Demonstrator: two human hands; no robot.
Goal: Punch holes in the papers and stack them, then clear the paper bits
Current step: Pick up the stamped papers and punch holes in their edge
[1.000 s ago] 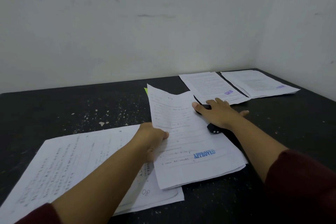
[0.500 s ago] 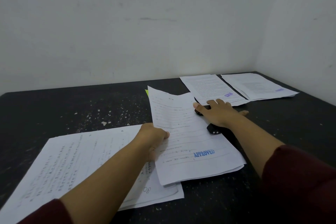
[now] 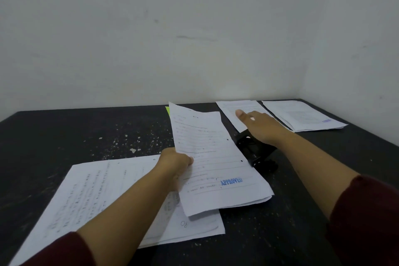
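left hand (image 3: 176, 163) pinches thin stamped sheets (image 3: 216, 164) | right hand (image 3: 262, 127) spread flat above black punch (image 3: 254, 149)

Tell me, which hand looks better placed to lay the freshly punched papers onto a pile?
Left, likely. The left hand already grips the punched papers, while the right hand hovers open above the hole punch.

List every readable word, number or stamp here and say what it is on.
"APPROVED", blue stamp: sheaf pinched by the left hand.
"80", handwritten, seen upside down: near pile.
Blue stamp, far right pile: too blurred.
All printed lines: too small.
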